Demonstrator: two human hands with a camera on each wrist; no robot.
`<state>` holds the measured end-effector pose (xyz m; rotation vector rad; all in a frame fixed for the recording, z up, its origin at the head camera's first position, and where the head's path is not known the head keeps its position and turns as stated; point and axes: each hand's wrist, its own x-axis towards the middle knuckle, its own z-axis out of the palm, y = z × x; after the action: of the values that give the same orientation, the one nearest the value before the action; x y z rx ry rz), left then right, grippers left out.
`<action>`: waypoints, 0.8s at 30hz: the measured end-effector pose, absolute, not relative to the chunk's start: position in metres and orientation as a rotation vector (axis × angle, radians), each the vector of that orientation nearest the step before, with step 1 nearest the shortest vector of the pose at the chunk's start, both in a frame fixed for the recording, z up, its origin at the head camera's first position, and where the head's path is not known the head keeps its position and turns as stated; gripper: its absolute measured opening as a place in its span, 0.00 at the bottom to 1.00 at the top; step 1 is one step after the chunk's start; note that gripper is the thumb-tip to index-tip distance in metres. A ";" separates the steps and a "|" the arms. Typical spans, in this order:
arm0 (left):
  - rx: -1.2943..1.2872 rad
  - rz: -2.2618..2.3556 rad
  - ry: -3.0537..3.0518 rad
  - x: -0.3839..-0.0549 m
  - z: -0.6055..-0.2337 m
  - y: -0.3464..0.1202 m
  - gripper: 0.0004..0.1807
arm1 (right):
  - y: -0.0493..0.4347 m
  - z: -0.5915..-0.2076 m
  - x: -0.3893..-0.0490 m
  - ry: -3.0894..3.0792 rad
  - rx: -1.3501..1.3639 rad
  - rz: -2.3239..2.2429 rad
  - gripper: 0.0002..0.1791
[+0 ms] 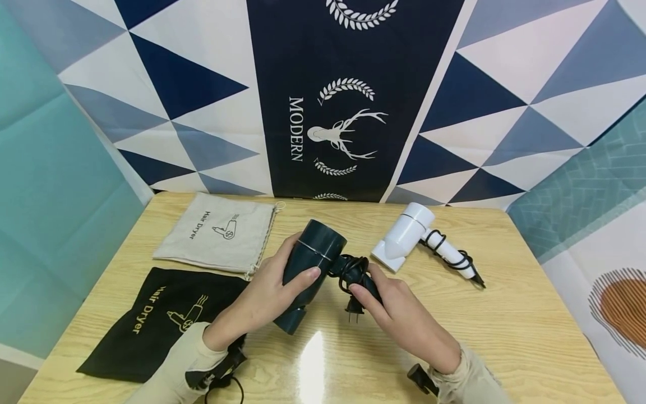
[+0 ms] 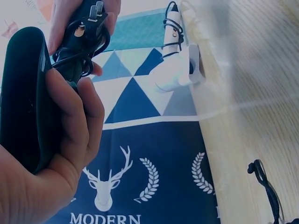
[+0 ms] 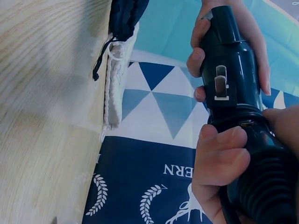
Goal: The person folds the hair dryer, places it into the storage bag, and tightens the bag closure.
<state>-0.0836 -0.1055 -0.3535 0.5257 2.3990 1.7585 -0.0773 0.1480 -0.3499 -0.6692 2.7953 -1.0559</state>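
A dark green hair dryer [image 1: 315, 241] is held over the table in both hands. My left hand [image 1: 267, 294] grips its barrel from the side, thumb across the top. My right hand [image 1: 398, 303] holds the handle, around which the black cord [image 1: 353, 272] is wound. A two-pin plug [image 1: 355, 306] hangs below the handle; in the left wrist view the plug's prongs [image 2: 96, 9] stick out beside the coils. The right wrist view shows the right fingers [image 3: 219, 156] curled round the handle below the cord.
A white hair dryer [image 1: 404, 233] with its cord wrapped round the handle lies at the back right. On the left lie a light grey drawstring pouch [image 1: 212, 235] and, nearer me, a black one [image 1: 143, 320]. A patterned cloth wall [image 1: 212, 84] rises behind the wooden table [image 1: 504, 336].
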 end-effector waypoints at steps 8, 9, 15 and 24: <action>0.521 1.775 2.408 -0.083 -0.353 -0.105 0.38 | 0.146 -0.350 -0.076 2.822 -0.650 -1.077 0.21; 0.521 1.774 2.413 -0.082 -0.353 -0.105 0.38 | 0.146 -0.350 -0.075 2.824 -0.651 -1.079 0.21; 0.525 1.782 2.422 -0.082 -0.354 -0.105 0.38 | 0.146 -0.350 -0.073 2.847 -0.657 -1.091 0.21; 0.509 1.788 2.431 -0.081 -0.353 -0.104 0.38 | 0.143 -0.351 -0.072 2.864 -0.659 -1.150 0.19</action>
<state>-0.0809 -0.1041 -0.3532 0.5091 2.4312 1.7884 -0.0716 0.1429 -0.3509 -0.6593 2.8641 -1.1498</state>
